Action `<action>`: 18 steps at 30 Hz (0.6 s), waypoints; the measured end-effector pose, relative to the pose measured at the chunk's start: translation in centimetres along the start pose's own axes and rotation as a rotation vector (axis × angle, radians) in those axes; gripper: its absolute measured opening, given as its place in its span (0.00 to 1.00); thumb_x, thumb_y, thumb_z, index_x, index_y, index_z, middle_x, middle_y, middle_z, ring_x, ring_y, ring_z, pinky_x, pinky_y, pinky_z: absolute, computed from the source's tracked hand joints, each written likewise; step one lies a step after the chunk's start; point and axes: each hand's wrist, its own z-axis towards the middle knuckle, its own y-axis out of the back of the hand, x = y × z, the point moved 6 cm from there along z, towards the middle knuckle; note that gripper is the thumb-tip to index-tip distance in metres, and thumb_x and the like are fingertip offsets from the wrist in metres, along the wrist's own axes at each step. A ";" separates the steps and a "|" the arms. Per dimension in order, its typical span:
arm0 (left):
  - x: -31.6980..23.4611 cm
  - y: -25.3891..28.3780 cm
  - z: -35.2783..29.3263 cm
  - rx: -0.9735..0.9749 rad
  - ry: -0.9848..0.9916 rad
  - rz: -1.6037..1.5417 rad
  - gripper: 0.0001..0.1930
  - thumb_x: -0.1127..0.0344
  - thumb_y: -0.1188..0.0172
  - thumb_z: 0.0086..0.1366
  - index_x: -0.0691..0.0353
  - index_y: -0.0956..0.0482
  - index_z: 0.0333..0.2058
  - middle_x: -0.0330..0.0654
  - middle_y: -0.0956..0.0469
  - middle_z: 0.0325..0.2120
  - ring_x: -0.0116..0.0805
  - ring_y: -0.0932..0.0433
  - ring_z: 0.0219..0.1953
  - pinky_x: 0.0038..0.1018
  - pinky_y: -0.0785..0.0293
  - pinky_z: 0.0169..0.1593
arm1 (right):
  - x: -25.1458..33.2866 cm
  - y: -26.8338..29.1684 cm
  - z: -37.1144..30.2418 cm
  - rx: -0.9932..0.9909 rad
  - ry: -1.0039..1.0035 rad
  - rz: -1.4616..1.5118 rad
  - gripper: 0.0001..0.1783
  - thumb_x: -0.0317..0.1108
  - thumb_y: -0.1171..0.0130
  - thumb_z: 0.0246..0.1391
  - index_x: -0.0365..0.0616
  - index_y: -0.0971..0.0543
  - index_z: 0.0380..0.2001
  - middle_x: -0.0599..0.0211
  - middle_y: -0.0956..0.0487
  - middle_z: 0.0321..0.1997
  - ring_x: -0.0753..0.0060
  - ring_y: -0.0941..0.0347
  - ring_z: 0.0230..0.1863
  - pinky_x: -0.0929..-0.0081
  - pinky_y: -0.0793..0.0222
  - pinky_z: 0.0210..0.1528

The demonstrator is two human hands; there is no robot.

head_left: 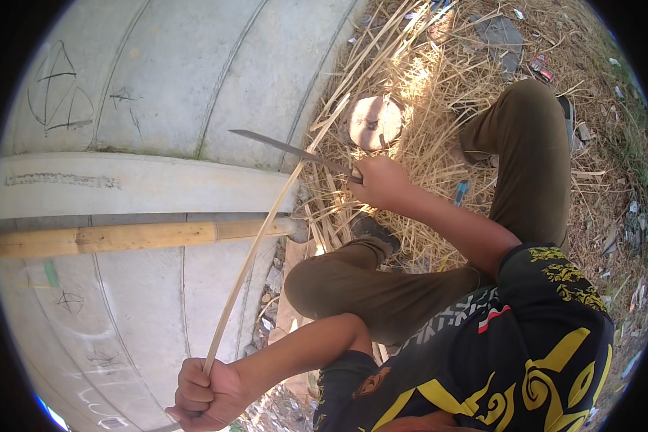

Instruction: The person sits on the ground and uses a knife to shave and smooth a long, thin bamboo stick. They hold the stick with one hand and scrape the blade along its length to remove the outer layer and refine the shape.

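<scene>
You're in a black short-sleeved shirt (475, 360) with yellow swirls (560, 353), grey zigzags (443, 318) and a little red-and-white stripe (494, 318), plus plain brown trousers (529, 162), dark shoe (374, 232), hands (207, 394) (383, 181) bare btw.

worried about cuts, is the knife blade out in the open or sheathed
Out in the open: the knife shows bare grey metal from near the right hand out to its tip.

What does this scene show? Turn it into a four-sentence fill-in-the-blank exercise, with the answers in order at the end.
The right hand grips the knife by its ____.
The left hand is curled into a ____ around the bamboo strip.
In shape, the top of the wooden block is ____.
The large swirls on the black shirt are ____ in colour.

Missing words: handle; fist; round; yellow.
</scene>
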 end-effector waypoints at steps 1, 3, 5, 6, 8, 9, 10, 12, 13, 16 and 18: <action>-0.2 0.1 0.0 -0.007 -0.012 0.012 0.31 0.74 0.44 0.62 0.43 0.58 0.13 0.24 0.60 0.07 0.21 0.63 0.10 0.23 0.65 0.19 | 1.1 -0.1 -0.4 -0.053 0.163 -0.066 0.15 0.43 0.38 0.50 0.41 0.15 0.29 0.53 0.19 0.21 0.52 0.20 0.25 0.59 0.23 0.33; -1.4 0.6 -0.2 -0.025 -0.043 0.049 0.31 0.74 0.45 0.62 0.43 0.58 0.13 0.24 0.60 0.07 0.21 0.63 0.10 0.23 0.65 0.19 | 0.2 -0.9 -0.5 -0.114 0.226 -0.151 0.14 0.43 0.38 0.51 0.43 0.14 0.31 0.54 0.19 0.23 0.53 0.19 0.27 0.60 0.22 0.34; -4.8 2.1 0.0 0.055 0.042 -0.012 0.31 0.74 0.45 0.63 0.43 0.57 0.13 0.24 0.60 0.07 0.21 0.64 0.10 0.23 0.65 0.19 | -6.3 -1.1 0.3 -0.152 0.017 -0.185 0.14 0.43 0.38 0.51 0.45 0.13 0.32 0.55 0.18 0.26 0.54 0.18 0.30 0.61 0.21 0.36; -2.4 2.1 1.2 0.116 0.118 -0.096 0.31 0.73 0.45 0.64 0.43 0.57 0.13 0.25 0.60 0.07 0.20 0.64 0.10 0.23 0.65 0.19 | -11.4 0.6 0.9 -0.077 -0.234 -0.248 0.14 0.43 0.38 0.51 0.44 0.14 0.32 0.54 0.18 0.26 0.55 0.17 0.31 0.62 0.21 0.37; -1.9 3.6 0.4 0.169 0.109 -0.114 0.30 0.74 0.46 0.65 0.43 0.56 0.13 0.25 0.59 0.07 0.20 0.64 0.10 0.23 0.65 0.18 | -14.2 -0.2 1.2 0.021 -0.435 -0.303 0.15 0.43 0.38 0.51 0.43 0.14 0.33 0.54 0.18 0.26 0.57 0.17 0.31 0.63 0.21 0.36; -1.3 2.2 0.6 0.130 0.097 -0.082 0.30 0.74 0.46 0.64 0.43 0.56 0.13 0.25 0.59 0.07 0.20 0.64 0.10 0.23 0.65 0.19 | -13.8 -0.9 0.7 -0.007 -0.459 -0.289 0.16 0.43 0.38 0.51 0.42 0.14 0.33 0.53 0.18 0.26 0.57 0.17 0.30 0.64 0.21 0.34; -1.2 1.8 0.3 0.074 0.100 -0.027 0.30 0.74 0.46 0.64 0.44 0.56 0.13 0.25 0.59 0.07 0.20 0.64 0.10 0.23 0.65 0.19 | -13.4 -1.9 -0.3 -0.007 -0.489 -0.285 0.16 0.43 0.38 0.51 0.41 0.14 0.33 0.53 0.18 0.25 0.58 0.17 0.29 0.65 0.21 0.33; -1.3 2.5 0.2 0.060 0.060 -0.074 0.30 0.75 0.45 0.63 0.44 0.56 0.14 0.25 0.60 0.08 0.21 0.64 0.11 0.25 0.66 0.20 | -12.4 -3.4 -0.1 -0.027 -0.387 -0.170 0.18 0.44 0.40 0.52 0.38 0.15 0.32 0.53 0.19 0.21 0.57 0.18 0.25 0.63 0.22 0.31; -1.1 2.6 0.3 0.054 0.054 -0.083 0.30 0.75 0.45 0.63 0.44 0.56 0.14 0.25 0.60 0.08 0.21 0.64 0.11 0.25 0.66 0.20 | -13.6 -4.9 0.3 0.132 -0.489 0.180 0.18 0.43 0.41 0.52 0.37 0.16 0.31 0.52 0.19 0.22 0.57 0.18 0.25 0.63 0.23 0.30; -0.9 3.0 1.0 0.061 0.057 -0.072 0.30 0.75 0.45 0.63 0.44 0.56 0.15 0.25 0.60 0.09 0.22 0.64 0.11 0.26 0.66 0.20 | -12.0 -7.9 0.0 0.419 -0.615 0.830 0.15 0.41 0.41 0.50 0.37 0.18 0.27 0.52 0.19 0.21 0.56 0.19 0.24 0.62 0.24 0.29; -1.9 3.8 0.7 0.031 0.044 -0.028 0.30 0.75 0.44 0.63 0.44 0.56 0.15 0.25 0.60 0.09 0.22 0.64 0.11 0.26 0.66 0.20 | -4.3 -5.1 -1.1 0.375 -0.516 0.630 0.13 0.39 0.40 0.48 0.38 0.21 0.23 0.53 0.21 0.19 0.55 0.21 0.22 0.62 0.25 0.28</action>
